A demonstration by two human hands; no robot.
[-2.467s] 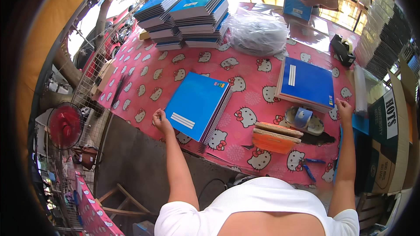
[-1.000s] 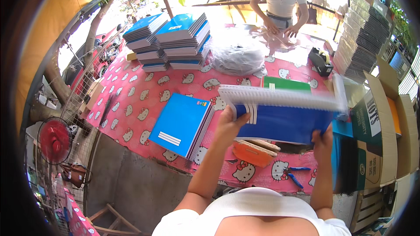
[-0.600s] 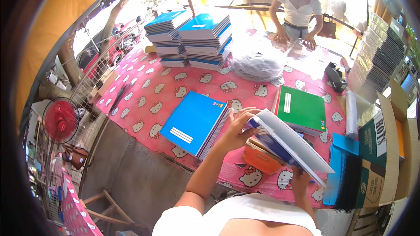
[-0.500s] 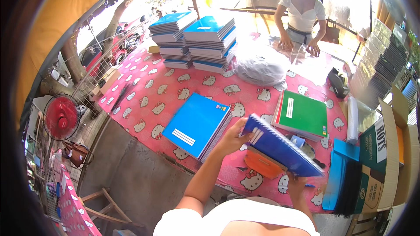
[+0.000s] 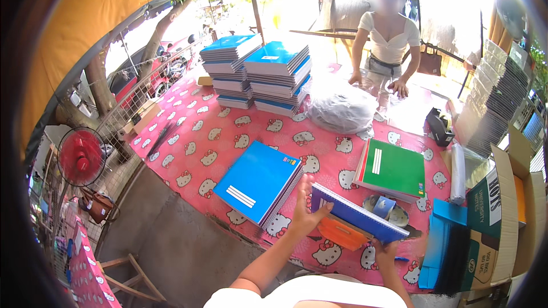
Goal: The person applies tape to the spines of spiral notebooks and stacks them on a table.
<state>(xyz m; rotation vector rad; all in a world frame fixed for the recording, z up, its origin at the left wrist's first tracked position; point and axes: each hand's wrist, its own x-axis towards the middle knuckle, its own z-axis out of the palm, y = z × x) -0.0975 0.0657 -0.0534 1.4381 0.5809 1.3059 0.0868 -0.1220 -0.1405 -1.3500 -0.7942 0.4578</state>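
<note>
A dark blue spiral notebook (image 5: 355, 213) is held tilted above the table's front edge, its coil along the far upper edge. My left hand (image 5: 308, 212) grips its left end, thumb over the cover and fingers stretched along the edge. My right hand (image 5: 386, 252) holds the lower right corner; most of its fingers are hidden. Just below the notebook lies an orange pouch (image 5: 341, 235), partly covered. A stack of blue-covered notebooks (image 5: 260, 181) lies left of my hands. Beyond the held notebook, to the right, sits a stack with a green notebook (image 5: 394, 166) on top.
Tall piles of blue notebooks (image 5: 277, 80) stand at the back. Beside them is a bundle of clear plastic (image 5: 341, 108). A co-worker (image 5: 389, 40) stands across the table. A tape dispenser (image 5: 439, 127), a plastic roll (image 5: 458, 174) and an open carton (image 5: 502, 211) line the right side.
The notebook has been lowered and turned flatter, nearer the orange pouch. My left fingers have straightened along its edge. The co-worker now stands more upright.
</note>
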